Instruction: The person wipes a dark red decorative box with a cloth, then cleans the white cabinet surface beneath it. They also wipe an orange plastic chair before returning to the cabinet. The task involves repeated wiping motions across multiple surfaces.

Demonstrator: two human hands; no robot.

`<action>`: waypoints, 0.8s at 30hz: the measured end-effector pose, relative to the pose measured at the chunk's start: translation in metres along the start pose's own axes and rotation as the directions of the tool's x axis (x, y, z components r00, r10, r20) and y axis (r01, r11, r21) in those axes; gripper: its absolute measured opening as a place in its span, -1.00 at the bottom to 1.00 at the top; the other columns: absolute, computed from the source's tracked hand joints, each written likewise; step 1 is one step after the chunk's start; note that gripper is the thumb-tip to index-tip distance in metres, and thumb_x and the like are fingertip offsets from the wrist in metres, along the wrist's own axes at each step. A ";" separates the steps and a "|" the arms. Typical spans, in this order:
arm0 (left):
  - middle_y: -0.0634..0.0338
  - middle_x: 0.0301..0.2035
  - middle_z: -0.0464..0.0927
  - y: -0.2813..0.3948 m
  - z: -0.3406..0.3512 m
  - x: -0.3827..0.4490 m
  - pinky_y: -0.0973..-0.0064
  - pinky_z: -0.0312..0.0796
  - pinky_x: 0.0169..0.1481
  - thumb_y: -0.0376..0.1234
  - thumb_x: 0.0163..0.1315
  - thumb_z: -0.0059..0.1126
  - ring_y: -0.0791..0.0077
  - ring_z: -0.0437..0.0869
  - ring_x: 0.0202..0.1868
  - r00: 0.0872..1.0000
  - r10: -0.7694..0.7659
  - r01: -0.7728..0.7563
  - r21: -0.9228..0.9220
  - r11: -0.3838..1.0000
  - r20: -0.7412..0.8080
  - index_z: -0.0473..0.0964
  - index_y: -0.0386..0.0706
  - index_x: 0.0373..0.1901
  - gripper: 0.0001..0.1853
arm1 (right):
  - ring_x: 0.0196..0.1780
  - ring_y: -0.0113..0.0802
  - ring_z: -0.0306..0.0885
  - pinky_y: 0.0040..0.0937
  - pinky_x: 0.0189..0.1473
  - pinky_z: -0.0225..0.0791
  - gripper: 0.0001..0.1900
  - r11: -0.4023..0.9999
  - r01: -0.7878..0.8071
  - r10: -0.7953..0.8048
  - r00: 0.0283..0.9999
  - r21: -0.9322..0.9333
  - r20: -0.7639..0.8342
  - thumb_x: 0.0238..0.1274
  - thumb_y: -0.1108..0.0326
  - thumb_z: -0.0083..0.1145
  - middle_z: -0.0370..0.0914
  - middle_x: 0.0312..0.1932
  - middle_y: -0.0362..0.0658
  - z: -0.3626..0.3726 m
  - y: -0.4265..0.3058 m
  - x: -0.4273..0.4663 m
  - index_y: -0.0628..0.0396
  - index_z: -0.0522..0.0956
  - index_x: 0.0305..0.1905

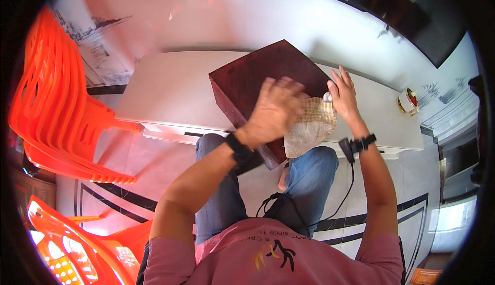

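A dark red, square-cornered box [257, 78] stands turned at an angle in front of me, its mottled top facing up. Over its top is my left hand [276, 109], blurred, palm down with the fingers extended. The hand overlaps the left edge of a beige cloth [311, 132] with a yellowish checked part, which hangs over the box's near right side. At the box's right corner my right hand [344, 95] has its fingers stretched out and apart. Close to its thumb is a small white object [327, 97], too small to name. Contact between the left fingers and the cloth cannot be made out.
Behind and under the box runs a long, low white cabinet [174, 88], with a small white flowerpot [404, 101] at its right end. Stacked orange plastic chairs [58, 103] stand at left, another orange chair [96, 246] nearer. A cable [348, 192] hangs from my right wrist strap.
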State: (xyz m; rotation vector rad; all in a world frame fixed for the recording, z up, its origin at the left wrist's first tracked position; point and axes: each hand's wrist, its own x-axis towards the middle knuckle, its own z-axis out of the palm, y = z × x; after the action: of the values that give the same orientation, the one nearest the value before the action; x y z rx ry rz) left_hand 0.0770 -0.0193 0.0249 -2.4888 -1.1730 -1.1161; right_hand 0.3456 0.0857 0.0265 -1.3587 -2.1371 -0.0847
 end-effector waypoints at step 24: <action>-0.19 0.57 -0.27 -0.075 0.047 -0.097 0.14 -0.35 0.62 0.04 0.46 -0.06 -0.03 -0.27 0.60 0.520 -0.831 0.526 -0.692 0.495 -0.199 -0.22 -0.31 0.59 -0.08 | 0.70 0.05 -0.30 -0.01 0.64 -0.33 -0.35 0.959 0.281 -0.225 0.680 0.036 0.698 0.54 0.05 -0.17 -0.17 0.67 0.02 0.026 -0.066 0.027 -0.01 0.05 0.60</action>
State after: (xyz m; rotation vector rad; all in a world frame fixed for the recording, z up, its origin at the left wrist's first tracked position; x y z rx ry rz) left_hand 0.0093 -0.0057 -0.0867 -1.6560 -1.9750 -2.4906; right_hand 0.2701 0.0856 0.0362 -1.2355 -2.9850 0.2975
